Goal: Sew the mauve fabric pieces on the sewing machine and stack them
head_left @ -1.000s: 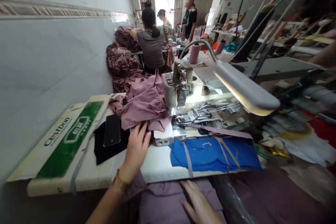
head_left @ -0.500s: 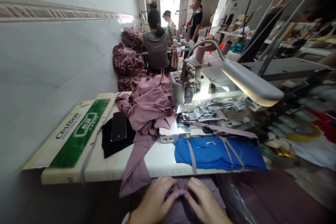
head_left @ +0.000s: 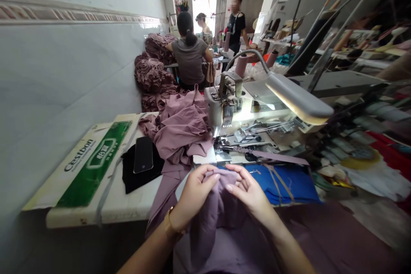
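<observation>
Mauve cloth piece [head_left: 221, 199]: pinched up between both hands in front of the sewing table [head_left: 128, 212], its top edge gathered, its lower folds hanging over more mauve cloth below; where one piece ends and the other begins cannot be told.

Left hand [head_left: 196, 190]: thumb and fingers closed on the gathered edge; gold-toned band [head_left: 171, 221] at the wrist. Right hand [head_left: 252, 190]: thumb and curled fingers closed on the opposite end; some fingertips lost in the folds.

Blue cloth bundle [head_left: 276, 183]: strapped at the table's front edge, left part hidden behind the hands. Multi-needle sewing machine [head_left: 214, 105]: just beyond the hands, needles apart from them; mauve strip [head_left: 276, 156] lying across its right side. Work lamp [head_left: 297, 96]: lit, overhanging the machine.

Mauve garment heap [head_left: 183, 126]: left of the needles, a tail trailing over the front edge. Smartphone [head_left: 143, 154]: on black cloth [head_left: 126, 175]. Cestbon carton panel [head_left: 75, 171]: along the left end, by the tiled wall [head_left: 80, 64].

Background: seated person [head_left: 190, 58], back turned; standing person [head_left: 236, 28]; third figure partly hidden. Far right blurred, dark.
</observation>
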### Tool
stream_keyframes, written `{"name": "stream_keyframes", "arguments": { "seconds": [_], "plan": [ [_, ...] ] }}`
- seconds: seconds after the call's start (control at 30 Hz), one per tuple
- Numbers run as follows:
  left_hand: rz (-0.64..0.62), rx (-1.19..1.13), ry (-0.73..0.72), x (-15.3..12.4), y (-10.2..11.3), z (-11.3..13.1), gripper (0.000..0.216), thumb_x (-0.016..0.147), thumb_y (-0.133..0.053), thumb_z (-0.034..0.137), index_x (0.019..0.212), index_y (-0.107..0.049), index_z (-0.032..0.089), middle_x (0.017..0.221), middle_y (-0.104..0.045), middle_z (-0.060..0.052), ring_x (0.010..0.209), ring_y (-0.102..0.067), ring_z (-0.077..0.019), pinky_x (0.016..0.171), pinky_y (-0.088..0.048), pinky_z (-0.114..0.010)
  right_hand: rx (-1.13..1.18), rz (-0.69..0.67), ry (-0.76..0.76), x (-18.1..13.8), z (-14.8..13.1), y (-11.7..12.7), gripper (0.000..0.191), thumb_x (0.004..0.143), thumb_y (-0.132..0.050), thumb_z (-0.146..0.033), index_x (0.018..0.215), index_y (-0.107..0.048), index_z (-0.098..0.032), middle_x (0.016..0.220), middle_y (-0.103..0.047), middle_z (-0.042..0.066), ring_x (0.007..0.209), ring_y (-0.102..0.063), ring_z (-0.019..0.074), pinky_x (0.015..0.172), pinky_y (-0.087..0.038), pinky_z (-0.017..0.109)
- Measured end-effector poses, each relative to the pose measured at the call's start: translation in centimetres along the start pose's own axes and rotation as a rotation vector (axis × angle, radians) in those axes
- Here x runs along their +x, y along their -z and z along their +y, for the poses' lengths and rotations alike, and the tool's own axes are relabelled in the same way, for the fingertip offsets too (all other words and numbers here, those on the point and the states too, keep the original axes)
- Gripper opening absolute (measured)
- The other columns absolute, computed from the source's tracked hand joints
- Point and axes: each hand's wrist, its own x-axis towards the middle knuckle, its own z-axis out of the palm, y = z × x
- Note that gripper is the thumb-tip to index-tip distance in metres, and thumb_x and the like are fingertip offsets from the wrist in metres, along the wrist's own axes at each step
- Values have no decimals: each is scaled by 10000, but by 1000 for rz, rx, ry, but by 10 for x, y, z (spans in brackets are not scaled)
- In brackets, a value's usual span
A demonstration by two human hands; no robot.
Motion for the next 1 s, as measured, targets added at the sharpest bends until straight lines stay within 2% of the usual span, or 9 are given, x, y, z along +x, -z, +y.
{"name": "stream_keyframes", "arguments": {
  "seconds": [0.17,0.27,0.33,0.47,0.57,0.67,0.83,0.93,1.0],
  "plan": [
    [36,-107,-11,8,4,-4,212,816,-595,176,1013,-673,187,1069,-694,-57,1027,-631,-193,947,-464,-309,-49,78,-10,6,5,-1,400,702,-793,-406,1022,-658,-207,975,-747,52,879,-680,226,796,-538,326],
    [62,-126,-13,4,5,-7,220,811,-590,159,1011,-679,185,1073,-692,-62,1039,-632,-194,962,-470,-320,-160,54,-33,7,13,2,317,784,-703,-484,821,-696,-169,753,-726,25,740,-662,216,714,-530,314],
    [65,-149,-13,1,5,-8,234,816,-592,158,1038,-664,181,1079,-683,-71,1029,-634,-192,955,-477,-323,-198,11,-44,7,15,3,342,832,-649,-494,760,-711,-165,709,-712,21,711,-651,211,702,-525,310],
    [8,-202,-4,-3,6,-10,403,793,-661,170,1186,-577,189,1117,-631,-83,1039,-617,-188,932,-487,-318,-123,35,25,5,7,-2,271,839,-662,-442,930,-725,-194,908,-758,54,884,-669,244,806,-534,337],
    [-46,-258,3,-1,6,-10,502,797,-682,197,1269,-514,204,1166,-590,-92,1024,-610,-177,920,-493,-316,-101,62,69,5,0,-9,284,833,-674,-433,977,-722,-194,929,-768,71,897,-681,264,798,-552,357],
    [-12,-271,-21,4,3,-8,512,806,-671,213,1287,-493,215,1172,-573,-92,957,-616,-162,885,-514,-323,-110,4,109,6,-4,-12,303,870,-633,-415,1061,-719,-197,1006,-764,78,940,-687,269,848,-551,380],
    [91,-181,-96,13,-3,-9,476,807,-622,141,1263,-503,201,1156,-581,-88,923,-624,-147,890,-517,-327,-268,-22,254,9,-5,-8,223,912,-566,-320,990,-752,-225,1044,-749,67,1036,-657,253,941,-504,365],
    [153,28,-185,17,-2,-8,387,839,-562,110,1216,-560,200,1132,-609,-84,931,-625,-157,880,-520,-327,-343,87,298,13,-4,-6,194,893,-571,-287,928,-747,-213,985,-748,65,976,-663,248,902,-504,350],
    [196,214,-293,19,-1,-4,329,859,-528,94,1163,-599,198,1095,-626,-78,946,-623,-171,870,-524,-328,-371,198,285,18,-4,-7,180,870,-584,-293,884,-731,-189,903,-751,69,874,-670,247,815,-520,338]
  ]
}}
